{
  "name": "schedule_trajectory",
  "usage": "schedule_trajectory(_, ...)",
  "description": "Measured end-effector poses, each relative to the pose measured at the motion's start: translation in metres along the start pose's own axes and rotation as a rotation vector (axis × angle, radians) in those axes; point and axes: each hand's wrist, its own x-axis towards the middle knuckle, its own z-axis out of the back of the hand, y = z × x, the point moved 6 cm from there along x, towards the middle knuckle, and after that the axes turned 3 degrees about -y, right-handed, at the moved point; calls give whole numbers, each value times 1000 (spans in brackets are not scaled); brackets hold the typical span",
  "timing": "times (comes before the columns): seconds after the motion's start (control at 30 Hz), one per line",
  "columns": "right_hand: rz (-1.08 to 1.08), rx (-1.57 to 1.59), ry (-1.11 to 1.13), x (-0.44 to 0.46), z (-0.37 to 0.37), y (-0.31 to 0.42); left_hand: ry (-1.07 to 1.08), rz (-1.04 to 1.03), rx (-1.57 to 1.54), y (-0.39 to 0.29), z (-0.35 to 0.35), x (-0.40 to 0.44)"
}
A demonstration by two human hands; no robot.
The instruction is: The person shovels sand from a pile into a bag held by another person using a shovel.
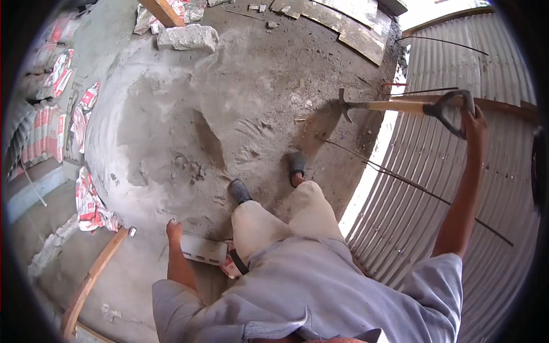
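Observation:
My right hand [474, 122] is closed around the black D-shaped grip of a shovel [394, 106] at the right. Its wooden shaft runs left from the grip to a metal head, seen nearly edge-on near the dirt floor. My left hand [175, 228] hangs low on the left with nothing visible in it, its fingers loosely bent and slightly apart. Beside that hand lies a grey hollow concrete block [203, 250]. In front of my feet spreads a broad grey pile of sand or dry mix [166, 120], with a hollow and footprints in it.
Corrugated metal sheeting [423, 171] stands along the right, with thin rods [434, 194] across it. Red and white bags [43, 134] are stacked at the left. A wooden post [94, 280] stands lower left. A rough block [187, 38] and boards [343, 23] lie at the far side.

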Motion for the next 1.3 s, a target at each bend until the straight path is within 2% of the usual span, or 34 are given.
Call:
schedule_trajectory(0.07, 42, 33, 43, 45, -1, 9, -62, 77, -56, -7, -1, -35)
schedule_trajectory(0.13, 27, 42, 92, 80, -9, 15, 87, 231, -273, -26, -30, -88)
schedule_trajectory(0.2, 32, 49, 135, 112, -19, 25, 225, 395, -565, -119, -44, -167)
schedule_trajectory(0.27, 84, 135, 219, 135, -35, 36, 429, 267, -561, -169, -84, -208)
schedule_trajectory(0.3, 97, -25, 177, 150, -38, 35, 420, 279, -559, -176, -93, -222)
schedule_trajectory(0.4, 135, 60, 234, 148, -52, 64, 475, 22, -832, -204, -114, -246)
schedule_trajectory(0.47, 143, 76, 246, 148, -52, 74, 484, -79, -925, -238, -112, -235)
schedule_trajectory(0.5, 121, 31, 229, 153, -51, 70, 541, 162, -895, -266, -100, -218)
schedule_trajectory(0.57, 76, -12, 193, 159, -45, 60, 519, 267, -575, -286, -84, -170)
schedule_trajectory(0.6, 48, -21, 178, 160, -37, 49, 446, 139, -289, -285, -79, -135)
schedule_trajectory(0.67, -73, 57, 152, 157, -24, 23, 315, 72, -69, -284, -70, -60)
schedule_trajectory(0.73, -82, 87, 147, 143, -17, 14, 234, 75, -201, -300, -45, -10)
schedule_trajectory(0.8, -84, 148, 106, 144, -18, 18, 91, -100, -296, -319, -32, 50)
schedule_trajectory(0.87, -51, 192, 143, 146, -21, 24, 198, 12, -520, -394, 14, 41)
schedule_trajectory(0.9, -71, 161, 128, 149, -24, 31, 205, 17, -526, -411, 15, 44)
schedule_trajectory(0.97, -80, 115, 127, 164, -29, 37, 120, -28, -622, -433, 26, 50)
schedule_trajectory(1.0, -92, 82, 130, 176, -35, 41, 89, -16, -642, -429, 24, 55)
schedule_trajectory(1.07, -108, 123, 250, 197, -48, 46, 229, 4, -403, -418, -2, 61)
schedule_trajectory(1.13, -50, 64, 273, 220, -69, 70, 85, 114, -569, -388, -42, 56)
schedule_trajectory(1.17, -7, 74, 299, 236, -81, 81, 84, 154, -539, -373, -63, 47)
schedule_trajectory(1.23, 127, 1, 356, 273, -115, 103, 62, 211, -526, -381, -70, 31)
schedule_trajectory(1.3, 121, -39, 461, 273, -147, 161, 21, 307, -718, -407, -58, -33)
